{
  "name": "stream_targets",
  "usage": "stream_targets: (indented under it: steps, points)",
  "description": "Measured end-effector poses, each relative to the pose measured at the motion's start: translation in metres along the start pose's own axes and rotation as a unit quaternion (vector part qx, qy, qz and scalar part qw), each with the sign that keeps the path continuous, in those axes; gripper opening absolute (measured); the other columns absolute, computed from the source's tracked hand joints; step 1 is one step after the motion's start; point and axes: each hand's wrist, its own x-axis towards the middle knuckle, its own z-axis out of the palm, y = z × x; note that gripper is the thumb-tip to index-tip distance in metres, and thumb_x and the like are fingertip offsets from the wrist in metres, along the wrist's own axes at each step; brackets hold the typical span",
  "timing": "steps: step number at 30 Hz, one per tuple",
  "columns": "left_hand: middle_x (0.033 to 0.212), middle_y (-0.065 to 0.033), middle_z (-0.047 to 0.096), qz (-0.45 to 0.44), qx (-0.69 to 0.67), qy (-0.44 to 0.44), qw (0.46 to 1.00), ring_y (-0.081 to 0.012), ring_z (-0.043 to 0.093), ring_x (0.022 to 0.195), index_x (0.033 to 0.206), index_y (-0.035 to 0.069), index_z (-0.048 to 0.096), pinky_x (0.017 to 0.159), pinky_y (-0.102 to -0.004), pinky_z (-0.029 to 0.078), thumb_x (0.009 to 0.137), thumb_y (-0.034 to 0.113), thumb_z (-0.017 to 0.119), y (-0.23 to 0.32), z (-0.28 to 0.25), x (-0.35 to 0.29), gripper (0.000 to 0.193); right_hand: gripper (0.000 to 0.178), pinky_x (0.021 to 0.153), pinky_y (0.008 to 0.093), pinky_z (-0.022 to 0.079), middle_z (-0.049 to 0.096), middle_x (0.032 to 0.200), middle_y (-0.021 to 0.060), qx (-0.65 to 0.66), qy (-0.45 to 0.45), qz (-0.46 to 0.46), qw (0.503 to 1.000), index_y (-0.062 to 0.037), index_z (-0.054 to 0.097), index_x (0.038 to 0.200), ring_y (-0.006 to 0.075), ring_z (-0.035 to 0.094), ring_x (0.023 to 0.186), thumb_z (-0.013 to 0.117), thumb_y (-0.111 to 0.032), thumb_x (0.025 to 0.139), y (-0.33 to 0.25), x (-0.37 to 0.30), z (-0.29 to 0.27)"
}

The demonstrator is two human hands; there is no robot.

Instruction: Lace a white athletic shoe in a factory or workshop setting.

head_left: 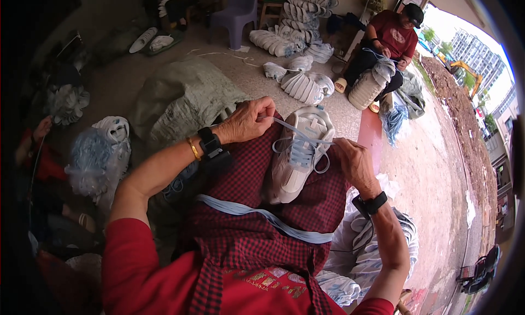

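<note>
Hands, left (249,119) and right (354,160), pinch a pale blue lace (298,131) over a white shoe (299,153), grey sack (180,99) behind.

A large grey woven sack (178,99) lies slumped on the floor at the left-centre, just beyond the lap, its cloth creased and dull. To the near left, a clear plastic bag (98,156) bulges with pale blue and white contents, rounded and crinkled. At the near right, another translucent plastic bag (377,249) sits low by the floor, showing striped white and blue shapes inside. No labels, signs or screens can be made out anywhere.
</note>
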Motion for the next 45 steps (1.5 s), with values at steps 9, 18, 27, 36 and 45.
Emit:
stream_targets:
  steps: [9, 18, 27, 36, 45]
  points:
    - [0.071, -0.0050, 0.055, -0.015, 0.083, -0.031, 0.996, -0.0160, 0.053, 0.060, 0.096, 0.005, 0.056, 0.059, -0.0319, 0.045, 0.086, 0.011, 0.067, 0.002, -0.019, -0.008, 0.016, 0.014, 0.069, 0.0440, 0.053, 0.068, 0.094, 0.0153, -0.009, 0.019, 0.019, 1.000, -0.0053, 0.063, 0.106, 0.0379, 0.067, 0.083, 0.057, -0.007, 0.093, 0.011, -0.013, -0.016]
    - [0.080, -0.0066, 0.060, 0.244, 0.375, 0.008, 0.895, -0.0261, 0.064, 0.068, 0.102, 0.012, 0.067, 0.060, -0.0384, 0.052, 0.084, 0.016, 0.072, -0.037, -0.052, -0.019, 0.019, 0.007, 0.071, 0.0436, 0.053, 0.067, 0.091, 0.0175, -0.060, 0.002, 0.040, 0.997, -0.0034, 0.060, 0.098, 0.0393, 0.066, 0.084, 0.058, -0.006, 0.092, 0.046, -0.049, -0.056]
    - [0.087, -0.0090, 0.063, 0.190, 0.373, 0.076, 0.905, -0.0295, 0.065, 0.079, 0.099, 0.006, 0.064, 0.069, -0.0392, 0.054, 0.083, 0.006, 0.068, -0.045, -0.105, -0.047, 0.016, 0.009, 0.065, 0.0403, 0.050, 0.064, 0.084, 0.0174, -0.167, 0.052, 0.176, 0.969, -0.0005, 0.061, 0.094, 0.0351, 0.064, 0.073, 0.052, -0.002, 0.092, 0.078, -0.108, -0.116]
    - [0.091, -0.0101, 0.063, 0.192, 0.409, 0.112, 0.885, -0.0300, 0.064, 0.083, 0.104, 0.003, 0.064, 0.073, -0.0393, 0.055, 0.081, 0.000, 0.069, -0.063, -0.132, -0.080, 0.024, 0.006, 0.069, 0.0408, 0.046, 0.057, 0.089, 0.0147, -0.250, 0.140, 0.126, 0.950, -0.0007, 0.064, 0.093, 0.0336, 0.058, 0.082, 0.058, -0.001, 0.091, 0.091, -0.150, -0.114]
    - [0.089, -0.0102, 0.058, 0.065, 0.356, 0.257, 0.896, -0.0307, 0.060, 0.088, 0.095, 0.005, 0.070, 0.075, -0.0411, 0.050, 0.082, -0.003, 0.064, -0.078, -0.078, -0.076, 0.017, 0.019, 0.090, 0.0330, 0.053, 0.068, 0.106, 0.0142, 0.268, 0.360, 0.181, 0.875, 0.0083, 0.062, 0.112, 0.0199, 0.067, 0.100, 0.057, -0.003, 0.097, 0.063, -0.140, -0.027]
